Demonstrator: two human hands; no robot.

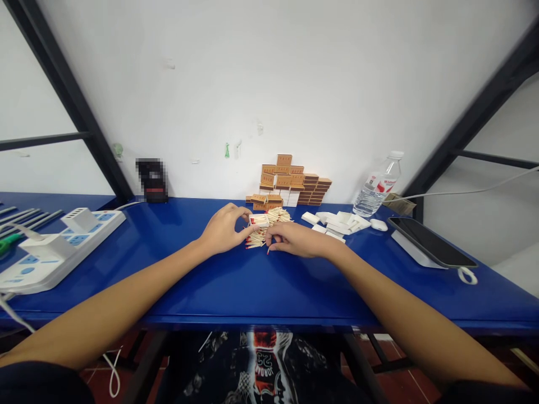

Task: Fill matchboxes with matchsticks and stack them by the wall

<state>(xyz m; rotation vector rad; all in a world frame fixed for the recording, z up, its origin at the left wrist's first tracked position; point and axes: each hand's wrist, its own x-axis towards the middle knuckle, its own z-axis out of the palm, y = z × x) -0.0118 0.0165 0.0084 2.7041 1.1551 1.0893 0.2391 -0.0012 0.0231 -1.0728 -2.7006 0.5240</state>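
At the match pile's (278, 214) ten o'clock, the left hand (227, 227) pinches a likely light, crushable matchbox tray (260, 220), best held by its edges, while at four o'clock the right hand (295, 238) appears to pinch a thin, probably snappable matchstick (268, 251), best gripped mid-shaft.

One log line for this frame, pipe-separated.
left hand: holds white tray with matches | right hand: at loose matches | beyond: stacked matchboxes

- Loose matches (278, 214) lie on the table (261, 292), before stacked matchboxes (290, 180)
- Right of them, little trays (337, 222); bottle (377, 186) behind
- Phone (433, 242) farther right
- Power strip (80, 240) way over left
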